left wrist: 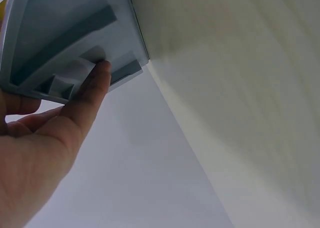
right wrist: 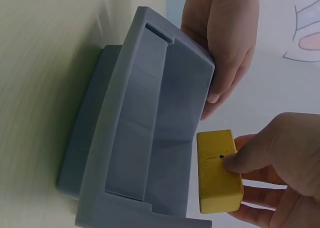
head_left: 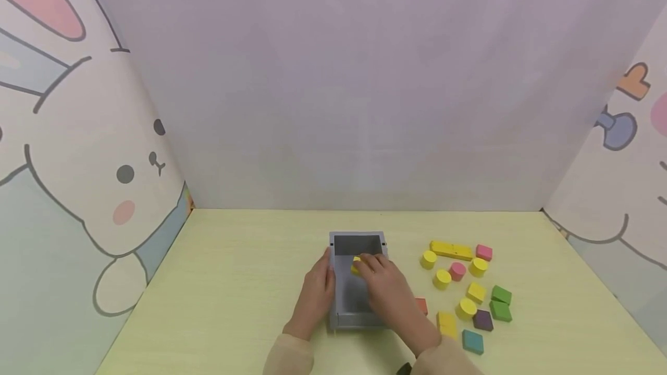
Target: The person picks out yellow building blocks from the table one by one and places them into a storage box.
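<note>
Teal block (head_left: 472,342), 4 o'clock of the grey box (head_left: 361,320) | left hand (head_left: 314,292) at its 9 o'clock, thumb and fingers gripping the wall | right hand (head_left: 388,292) at 3 o'clock, thumb and fingers pinching 1 yellow block (right wrist: 213,180) above the opening | 4 yellow cylinders (head_left: 442,279), 3 o'clock | pale curtain (head_left: 359,85), 12 o'clock

A pale curtain (head_left: 333,85) hangs behind the yellowish table (head_left: 234,271).

We count two hands (head_left: 315,289), one box (head_left: 359,320), five cylinders (head_left: 466,309), six non-yellow blocks (head_left: 501,311); the yellow blocks (head_left: 476,292) we cannot surely count.
</note>
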`<action>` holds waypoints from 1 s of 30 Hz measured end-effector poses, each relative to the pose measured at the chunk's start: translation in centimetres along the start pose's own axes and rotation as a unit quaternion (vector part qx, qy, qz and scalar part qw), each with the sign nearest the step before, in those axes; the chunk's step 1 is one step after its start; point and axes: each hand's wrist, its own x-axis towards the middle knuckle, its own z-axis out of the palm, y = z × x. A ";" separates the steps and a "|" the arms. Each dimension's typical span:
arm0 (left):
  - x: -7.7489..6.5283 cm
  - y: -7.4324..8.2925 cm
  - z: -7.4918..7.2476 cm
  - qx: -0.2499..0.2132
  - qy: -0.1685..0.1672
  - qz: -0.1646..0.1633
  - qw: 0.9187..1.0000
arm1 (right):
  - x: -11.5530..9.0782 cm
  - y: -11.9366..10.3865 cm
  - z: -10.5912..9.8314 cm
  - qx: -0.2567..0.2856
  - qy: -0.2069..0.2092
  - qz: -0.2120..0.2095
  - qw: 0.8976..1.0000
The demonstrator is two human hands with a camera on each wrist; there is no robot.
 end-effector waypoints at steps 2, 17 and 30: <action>0.0 0.0 0.0 -0.001 -0.001 0.001 1.000 | 0.0 -0.1 0.2 0.006 0.004 -0.007 1.000; 0.0 0.0 0.0 0.005 -0.007 -0.004 1.000 | -0.5 -0.8 1.7 0.019 -0.065 -0.006 0.998; -0.1 -0.2 0.1 0.002 -0.007 -0.005 1.000 | -1.4 -1.1 2.9 0.026 -0.103 -0.031 0.994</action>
